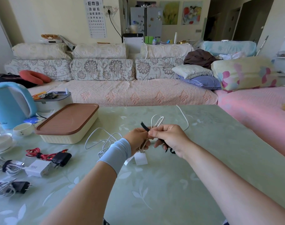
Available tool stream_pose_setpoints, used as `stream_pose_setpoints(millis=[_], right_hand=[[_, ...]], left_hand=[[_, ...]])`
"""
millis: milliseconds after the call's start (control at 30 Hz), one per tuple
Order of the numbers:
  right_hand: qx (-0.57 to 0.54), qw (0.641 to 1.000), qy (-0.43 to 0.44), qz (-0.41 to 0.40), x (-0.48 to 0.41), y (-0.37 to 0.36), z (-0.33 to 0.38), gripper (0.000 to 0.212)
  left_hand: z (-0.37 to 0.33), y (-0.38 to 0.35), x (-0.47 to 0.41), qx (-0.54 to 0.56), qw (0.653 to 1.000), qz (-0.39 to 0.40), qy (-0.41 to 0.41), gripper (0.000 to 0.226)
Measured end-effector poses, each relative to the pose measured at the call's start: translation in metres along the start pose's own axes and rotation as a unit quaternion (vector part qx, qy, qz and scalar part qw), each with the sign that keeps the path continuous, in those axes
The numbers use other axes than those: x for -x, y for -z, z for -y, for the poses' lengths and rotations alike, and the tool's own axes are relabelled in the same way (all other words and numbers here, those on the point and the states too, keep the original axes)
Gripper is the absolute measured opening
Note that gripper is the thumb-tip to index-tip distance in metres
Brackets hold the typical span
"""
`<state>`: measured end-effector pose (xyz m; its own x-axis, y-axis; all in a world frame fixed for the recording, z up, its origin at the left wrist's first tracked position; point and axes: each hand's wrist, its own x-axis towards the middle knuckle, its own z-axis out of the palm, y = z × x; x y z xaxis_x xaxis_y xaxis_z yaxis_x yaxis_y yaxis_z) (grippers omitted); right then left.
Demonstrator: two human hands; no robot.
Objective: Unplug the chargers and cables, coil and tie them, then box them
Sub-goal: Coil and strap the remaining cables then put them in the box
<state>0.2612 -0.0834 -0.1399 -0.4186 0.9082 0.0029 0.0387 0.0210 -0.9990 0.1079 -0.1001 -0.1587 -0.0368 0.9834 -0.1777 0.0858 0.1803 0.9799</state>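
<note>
Over the middle of the pale green surface (171,184), both hands meet above a bundle of white cable (158,120). The left grip (136,138), with a light blue wristband (115,153) on its forearm, is curled round the gathered loops, which stick up past the fingers. The right grip (169,137) pinches a black strap (145,126) between thumb and forefinger, right against the bundle; the strap's free end points up and to the left. Something dark also shows below the right palm, but whether it is the same strap cannot be told. One strand of the cable runs off behind the hands towards the far edge.

Just beneath the left grip a white charger block (141,159) lies on the surface, and beside it a loose white cable (102,140) sprawls in open loops.

To the left stands a cream box (62,138) with its brown lid (68,120) on. Nearer the person lie a tied red cable (36,153) with a black plug (62,159), a white charger (37,168) touching a strapped white coil (10,165), and another black plug (20,186) with a bundled white lead.

A blue kettle (10,104) and a white cup (23,129) stand at the far left. A floral sofa (138,93) lies beyond the surface.
</note>
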Motion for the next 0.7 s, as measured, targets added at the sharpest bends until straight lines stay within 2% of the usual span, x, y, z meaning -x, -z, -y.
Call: stream_pose_setpoints(millis=[67, 200, 333, 433, 567, 700], right_hand=[[0.02, 0.998, -0.047, -0.025, -0.001, -0.001, -0.001, 0.014], [0.018, 0.994, -0.092, -0.047, -0.001, 0.0, 0.001, 0.031], [0.006, 0.995, -0.087, -0.038, -0.001, 0.0, 0.0, 0.027], [0.014, 0.996, -0.079, -0.026, -0.001, 0.002, -0.002, 0.023], [0.016, 0.997, -0.075, 0.021, -0.005, 0.008, -0.008, 0.009], [0.072, 0.991, -0.077, 0.08, -0.007, 0.019, -0.016, 0.013]], left_hand=[[-0.003, -0.002, 0.003, 0.01, 1.0, 0.025, 0.002, 0.03], [-0.01, -0.003, 0.008, 0.05, 0.996, 0.067, 0.005, 0.02], [-0.015, -0.001, 0.007, 0.165, 0.982, 0.091, 0.022, 0.026], [-0.014, -0.003, 0.005, 0.115, 0.992, 0.043, 0.021, 0.036], [-0.009, 0.003, -0.006, 0.057, 0.996, -0.067, 0.018, 0.032], [-0.009, 0.011, -0.004, 0.057, 0.997, -0.042, 0.01, 0.043]])
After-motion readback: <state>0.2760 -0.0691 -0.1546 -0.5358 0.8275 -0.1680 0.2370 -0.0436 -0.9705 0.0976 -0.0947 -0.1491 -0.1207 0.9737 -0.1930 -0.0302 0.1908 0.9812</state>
